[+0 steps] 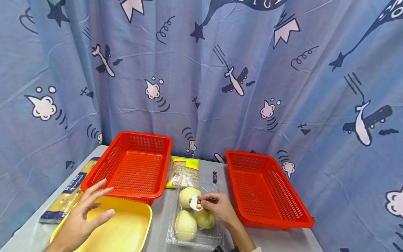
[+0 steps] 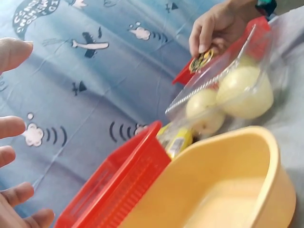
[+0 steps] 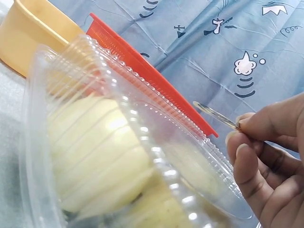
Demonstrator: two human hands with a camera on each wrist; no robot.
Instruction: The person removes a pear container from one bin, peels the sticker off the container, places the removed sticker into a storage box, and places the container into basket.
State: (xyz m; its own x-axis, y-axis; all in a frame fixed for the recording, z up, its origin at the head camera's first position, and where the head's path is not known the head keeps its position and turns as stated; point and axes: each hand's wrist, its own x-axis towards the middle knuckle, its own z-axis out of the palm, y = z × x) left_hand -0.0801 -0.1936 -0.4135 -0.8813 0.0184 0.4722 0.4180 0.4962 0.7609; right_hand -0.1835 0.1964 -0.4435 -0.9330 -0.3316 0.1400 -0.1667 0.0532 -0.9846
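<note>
Grey tabletop (image 1: 163, 213) carries: two red baskets (image 1: 133, 168) (image 1: 266, 189), yellow tub (image 1: 126, 227), clear fruit box (image 1: 195, 213), pasta pack (image 1: 67, 192), noodle bag (image 1: 184, 171), small candy (image 1: 215, 177)

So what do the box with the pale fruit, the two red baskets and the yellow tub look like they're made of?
The fruit box looks like thin clear plastic: glossy, ribbed and see-through. The red baskets seem to be rigid moulded plastic, with fine mesh walls and a smooth rim. The yellow tub is probably plastic too, opaque with a soft sheen and a rounded edge.
</note>
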